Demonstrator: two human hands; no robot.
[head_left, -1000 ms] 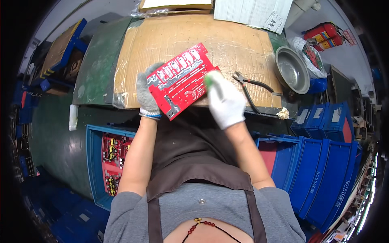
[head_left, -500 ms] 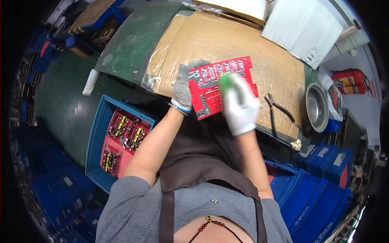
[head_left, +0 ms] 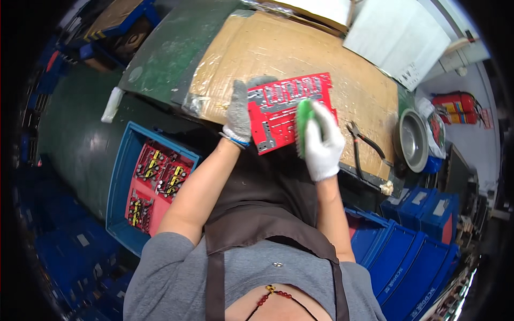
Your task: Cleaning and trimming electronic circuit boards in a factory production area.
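Observation:
A red circuit board with silvery solder tracks is held tilted above the front edge of the worktable. My left hand, in a grey glove, grips its left side, thumb along the near face and the other fingers partly hidden behind. In a white glove, my right hand is closed around a green brush. The brush's bristles point left, against or just over the right part of the board; I cannot tell whether they touch. Right of that hand, pliers with dark handles lie on the cardboard.
Cardboard covers the green worktable. A metal bowl stands at the table's right edge. At lower left, a blue bin holds several red boards with components. Blue crates stand at lower right, and fire extinguishers at far right.
My right hand and the brush have moved slightly down, and the brush has turned more upright. The board stays in my left hand; the whole view has shifted a little.

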